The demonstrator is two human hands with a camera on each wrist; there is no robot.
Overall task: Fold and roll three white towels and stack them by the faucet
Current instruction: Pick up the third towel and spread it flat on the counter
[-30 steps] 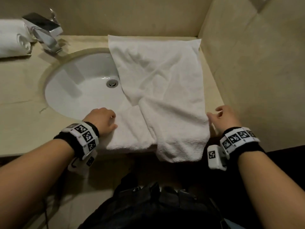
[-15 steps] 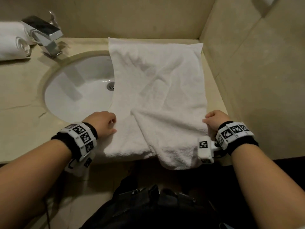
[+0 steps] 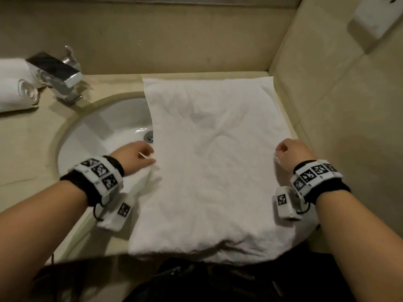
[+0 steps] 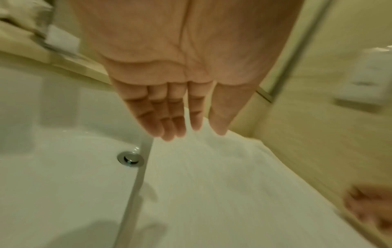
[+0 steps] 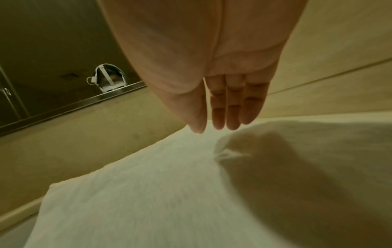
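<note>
A white towel (image 3: 213,171) lies flat on the counter to the right of the sink, reaching from the back wall to the front edge, where it bulges over. Its left side overlaps the basin. My left hand (image 3: 139,156) is at the towel's left edge, beside the drain. In the left wrist view its fingers (image 4: 182,117) are straight above the towel (image 4: 212,184) and hold nothing. My right hand (image 3: 290,152) is at the towel's right edge. In the right wrist view its fingers (image 5: 224,109) hang straight over the cloth (image 5: 148,193). Rolled white towels (image 3: 15,88) lie left of the chrome faucet (image 3: 58,77).
The white basin (image 3: 98,138) with its drain (image 3: 149,136) takes up the counter's middle left. Tiled walls close in behind and along the right (image 3: 338,105), with a white wall fitting (image 3: 375,18) high up. Beige counter (image 3: 26,149) shows left of the basin.
Both hands moved forward from the front edge to the towel's middle. The crumpled near part now lies flat. The right hand, which gripped the near corner, now has straight fingers.
</note>
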